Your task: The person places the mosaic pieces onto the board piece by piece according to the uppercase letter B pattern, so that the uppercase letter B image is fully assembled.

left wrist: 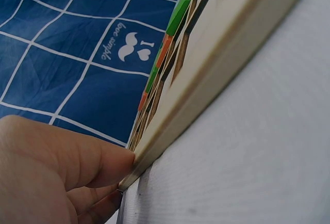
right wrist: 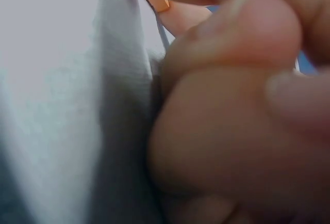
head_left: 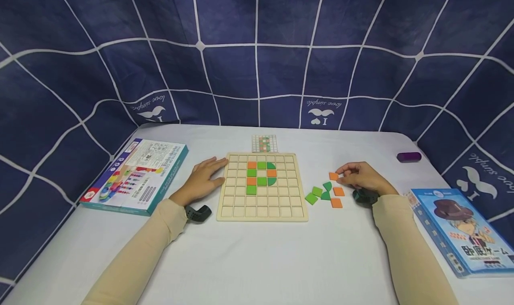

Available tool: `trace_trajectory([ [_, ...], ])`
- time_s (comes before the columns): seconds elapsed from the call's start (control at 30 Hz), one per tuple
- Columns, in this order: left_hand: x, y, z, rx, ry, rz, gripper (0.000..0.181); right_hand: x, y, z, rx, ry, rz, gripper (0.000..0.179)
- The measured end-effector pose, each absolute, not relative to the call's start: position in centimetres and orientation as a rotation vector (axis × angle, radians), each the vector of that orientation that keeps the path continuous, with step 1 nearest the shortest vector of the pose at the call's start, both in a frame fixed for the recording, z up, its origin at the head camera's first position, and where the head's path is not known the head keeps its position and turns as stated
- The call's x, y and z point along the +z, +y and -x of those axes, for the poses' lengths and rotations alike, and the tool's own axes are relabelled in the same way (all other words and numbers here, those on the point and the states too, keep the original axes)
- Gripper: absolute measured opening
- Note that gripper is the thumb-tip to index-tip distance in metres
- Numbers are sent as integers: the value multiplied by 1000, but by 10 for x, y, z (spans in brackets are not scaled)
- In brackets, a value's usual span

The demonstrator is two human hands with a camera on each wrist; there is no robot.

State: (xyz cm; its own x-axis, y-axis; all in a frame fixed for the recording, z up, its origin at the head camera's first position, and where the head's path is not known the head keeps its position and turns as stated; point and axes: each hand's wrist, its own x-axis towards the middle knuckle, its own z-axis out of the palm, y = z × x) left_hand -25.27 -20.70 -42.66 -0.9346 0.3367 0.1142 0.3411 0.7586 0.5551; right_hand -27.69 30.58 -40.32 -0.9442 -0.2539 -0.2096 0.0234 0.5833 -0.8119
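Note:
A wooden grid board (head_left: 235,212) lies in the middle of the table, with orange and green tiles set in a P-like pattern. My left hand (head_left: 205,181) lies at its left edge, fingers fairly straight; the left wrist view shows the thumb (left wrist: 116,164) touching the rim. To the right of the board my right hand (head_left: 360,177) pinches an orange square tile (head_left: 333,176) between thumb and forefinger. Below that hand lie loose orange squares (head_left: 336,203), green quarter-round tiles (head_left: 325,195) and green squares (head_left: 311,199). Curled fingers (right wrist: 227,126) fill much of the right wrist view.
A small pattern card (head_left: 264,143) lies just behind the board. The left side holds a flat game box (head_left: 134,175); a blue box (head_left: 467,233) with a cartoon figure is at the right. A dark purple oblong object (head_left: 408,157) lies at the back right.

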Motion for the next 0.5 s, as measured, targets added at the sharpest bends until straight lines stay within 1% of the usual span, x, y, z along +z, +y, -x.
trace_trajectory([
  [0.5,-422,-206,251,-941,-2939,573,64,-399,300,277,-1298,2524,252,41],
])
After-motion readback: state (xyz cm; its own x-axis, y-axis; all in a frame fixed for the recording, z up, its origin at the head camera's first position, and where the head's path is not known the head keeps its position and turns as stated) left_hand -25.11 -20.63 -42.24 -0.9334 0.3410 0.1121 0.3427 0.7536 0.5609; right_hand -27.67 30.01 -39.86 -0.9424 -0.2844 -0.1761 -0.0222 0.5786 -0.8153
